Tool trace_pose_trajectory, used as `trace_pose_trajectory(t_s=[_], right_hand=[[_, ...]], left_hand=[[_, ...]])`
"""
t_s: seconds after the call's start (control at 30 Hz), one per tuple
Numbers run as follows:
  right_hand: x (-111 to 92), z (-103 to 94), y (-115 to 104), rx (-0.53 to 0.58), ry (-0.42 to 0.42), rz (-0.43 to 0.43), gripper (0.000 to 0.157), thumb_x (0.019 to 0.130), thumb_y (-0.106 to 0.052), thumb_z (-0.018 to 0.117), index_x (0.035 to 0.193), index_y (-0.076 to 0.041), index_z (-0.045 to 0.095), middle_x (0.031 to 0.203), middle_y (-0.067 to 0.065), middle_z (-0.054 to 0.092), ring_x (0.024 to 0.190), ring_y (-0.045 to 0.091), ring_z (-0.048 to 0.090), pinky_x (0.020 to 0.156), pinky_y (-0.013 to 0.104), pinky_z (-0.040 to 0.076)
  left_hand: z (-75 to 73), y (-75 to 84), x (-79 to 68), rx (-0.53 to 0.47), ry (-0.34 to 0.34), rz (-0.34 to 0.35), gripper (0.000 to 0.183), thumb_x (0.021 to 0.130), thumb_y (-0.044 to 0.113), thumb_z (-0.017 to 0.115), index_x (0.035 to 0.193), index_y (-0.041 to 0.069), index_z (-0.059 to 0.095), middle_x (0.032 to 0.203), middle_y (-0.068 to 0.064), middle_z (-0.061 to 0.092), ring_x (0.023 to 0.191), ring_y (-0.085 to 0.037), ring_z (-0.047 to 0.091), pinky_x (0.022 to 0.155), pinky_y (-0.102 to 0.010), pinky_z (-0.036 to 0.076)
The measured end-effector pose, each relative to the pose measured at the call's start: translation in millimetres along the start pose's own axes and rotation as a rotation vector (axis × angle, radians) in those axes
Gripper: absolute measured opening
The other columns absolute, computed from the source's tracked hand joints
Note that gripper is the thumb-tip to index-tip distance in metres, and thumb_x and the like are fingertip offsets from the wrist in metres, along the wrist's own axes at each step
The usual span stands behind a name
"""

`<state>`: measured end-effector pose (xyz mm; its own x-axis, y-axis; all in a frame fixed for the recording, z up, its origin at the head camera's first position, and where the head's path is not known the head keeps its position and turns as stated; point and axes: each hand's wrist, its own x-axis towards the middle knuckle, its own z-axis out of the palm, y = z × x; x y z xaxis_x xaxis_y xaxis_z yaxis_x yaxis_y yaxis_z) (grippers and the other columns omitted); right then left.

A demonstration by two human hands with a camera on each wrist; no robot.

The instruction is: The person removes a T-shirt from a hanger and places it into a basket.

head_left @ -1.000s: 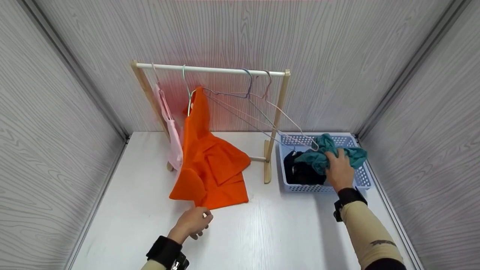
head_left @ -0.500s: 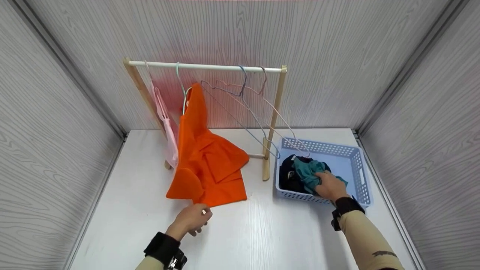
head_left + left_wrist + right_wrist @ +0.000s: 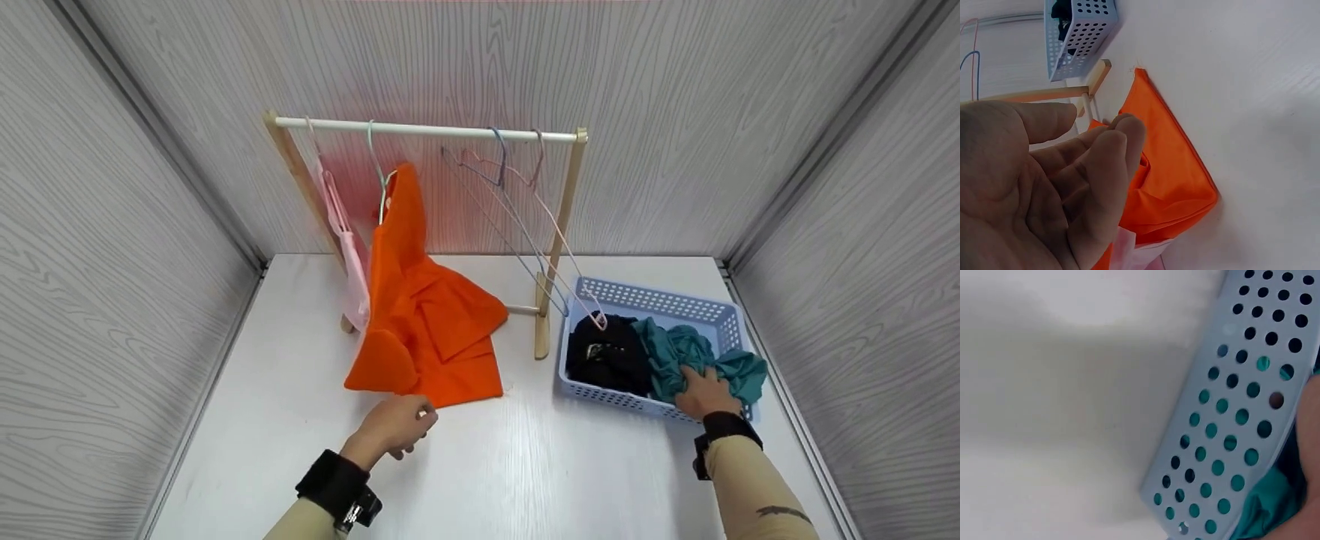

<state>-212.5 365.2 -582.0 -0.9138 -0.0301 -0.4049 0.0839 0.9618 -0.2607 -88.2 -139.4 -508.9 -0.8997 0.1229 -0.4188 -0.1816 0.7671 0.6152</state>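
In the head view, the right hand [image 3: 706, 394] rests on crumpled teal cloth [image 3: 679, 345] in the blue basket [image 3: 660, 299], beside a black garment [image 3: 619, 371]; whether it grips, I cannot tell. The left wrist view shows the left hand [image 3: 1044, 188] empty, fingers loosely bent, near an orange garment [image 3: 1171, 152]. In the right wrist view, teal shows through the basket's holes.

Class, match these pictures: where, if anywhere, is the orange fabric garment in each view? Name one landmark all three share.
Head: the orange fabric garment hangs left of centre, below the white horizontal rail.
Left wrist: centre, partly behind the left hand.
Right wrist: not in it.
Shared landmark: the light-blue perforated plastic basket, at right, upper left and right respectively.
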Motion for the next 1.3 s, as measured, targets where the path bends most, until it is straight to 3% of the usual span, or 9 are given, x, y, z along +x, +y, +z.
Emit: trace_pose_trajectory(t_s=[0.27, 0.37, 0.5, 0.6, 0.63, 0.73, 0.93, 1.17, 1.3], right_hand=[[-11, -6.7, -7, -0.016, 0.050, -0.033, 0.062, 0.093, -0.021, 0.051, 0.149, -0.005, 0.030, 0.150, 0.039, 0.013, 0.128, 0.066, 0.025, 0.091, 0.079, 0.035], [-15, -13.5, -19, -0.068, 0.135, -0.051, 0.055, 0.093, -0.019, 0.051, 0.144, -0.003, 0.039, 0.145, 0.039, 0.027, 0.124, 0.064, 0.032, 0.089, 0.077, 0.038], [-19, -22.5, -38, -0.109, 0.220, -0.105, 0.044, 0.093, -0.014, 0.052, 0.133, 0.003, 0.052, 0.132, 0.039, 0.045, 0.119, 0.058, 0.041, 0.089, 0.070, 0.042], [-24, -25.6, -54, -0.098, 0.207, -0.158, 0.041, 0.093, -0.014, 0.052, 0.129, 0.004, 0.057, 0.129, 0.036, 0.052, 0.115, 0.054, 0.049, 0.087, 0.064, 0.047], [-27, -26.6, -59, -0.091, 0.194, -0.173, 0.040, 0.093, -0.015, 0.053, 0.129, 0.003, 0.057, 0.128, 0.035, 0.053, 0.114, 0.052, 0.052, 0.086, 0.062, 0.049], [-35, -26.7, -75, -0.073, 0.170, -0.213, 0.038, 0.093, -0.015, 0.054, 0.127, 0.002, 0.060, 0.125, 0.030, 0.060, 0.108, 0.047, 0.059, 0.082, 0.058, 0.052], [-46, -16.4, -100, -0.046, 0.166, -0.307, 0.029, 0.092, -0.014, 0.059, 0.116, 0.002, 0.066, 0.111, 0.024, 0.068, 0.095, 0.039, 0.066, 0.079, 0.053, 0.054], [-55, 0.7, -112, -0.012, 0.134, -0.347, 0.028, 0.090, -0.011, 0.059, 0.115, 0.000, 0.067, 0.109, 0.019, 0.070, 0.095, 0.035, 0.067, 0.081, 0.050, 0.055], [-58, 6.6, -113, -0.010, 0.078, -0.341, 0.029, 0.089, -0.009, 0.056, 0.116, -0.001, 0.067, 0.107, 0.017, 0.071, 0.095, 0.033, 0.067, 0.081, 0.050, 0.054]], left_hand=[[-27.9, 13.0, -2.2, 0.007, 0.063, 0.038, 0.019, 0.097, 0.025, 0.057, 0.107, 0.010, 0.066, 0.072, -0.002, 0.061, 0.055, -0.020, 0.062, 0.047, -0.028, 0.053], [-55.6, 32.7, -2.4, 0.021, 0.182, 0.099, 0.017, 0.098, 0.025, 0.057, 0.104, 0.013, 0.067, 0.071, -0.001, 0.060, 0.055, -0.017, 0.059, 0.052, -0.026, 0.051], [-105.1, 68.9, -1.9, 0.110, 0.368, 0.150, 0.023, 0.099, 0.028, 0.052, 0.107, 0.013, 0.067, 0.080, -0.003, 0.062, 0.067, -0.019, 0.057, 0.070, -0.037, 0.051], [-138.5, 83.6, 2.6, 0.167, 0.489, 0.112, 0.029, 0.099, 0.029, 0.048, 0.112, 0.010, 0.066, 0.092, -0.008, 0.067, 0.076, -0.025, 0.059, 0.076, -0.043, 0.051], [-147.3, 86.0, 6.0, 0.171, 0.524, 0.095, 0.030, 0.099, 0.028, 0.048, 0.113, 0.008, 0.065, 0.096, -0.011, 0.068, 0.077, -0.027, 0.060, 0.070, -0.040, 0.051], [-164.9, 86.5, 17.3, 0.160, 0.611, 0.028, 0.032, 0.099, 0.028, 0.051, 0.119, 0.005, 0.061, 0.105, -0.016, 0.067, 0.083, -0.030, 0.062, 0.075, -0.043, 0.053], [-169.6, 79.9, 38.5, 0.046, 0.545, -0.051, 0.044, 0.100, 0.030, 0.053, 0.132, 0.000, 0.050, 0.120, -0.022, 0.062, 0.083, -0.032, 0.070, 0.064, -0.033, 0.058], [-171.7, 84.4, 52.0, -0.187, 0.455, -0.066, 0.040, 0.101, 0.026, 0.050, 0.134, 0.003, 0.050, 0.121, -0.019, 0.059, 0.081, -0.026, 0.064, 0.060, -0.027, 0.057], [-175.8, 89.0, 53.7, -0.193, 0.410, -0.062, 0.041, 0.102, 0.024, 0.048, 0.136, 0.003, 0.047, 0.121, -0.019, 0.057, 0.081, -0.026, 0.067, 0.059, -0.025, 0.057]])
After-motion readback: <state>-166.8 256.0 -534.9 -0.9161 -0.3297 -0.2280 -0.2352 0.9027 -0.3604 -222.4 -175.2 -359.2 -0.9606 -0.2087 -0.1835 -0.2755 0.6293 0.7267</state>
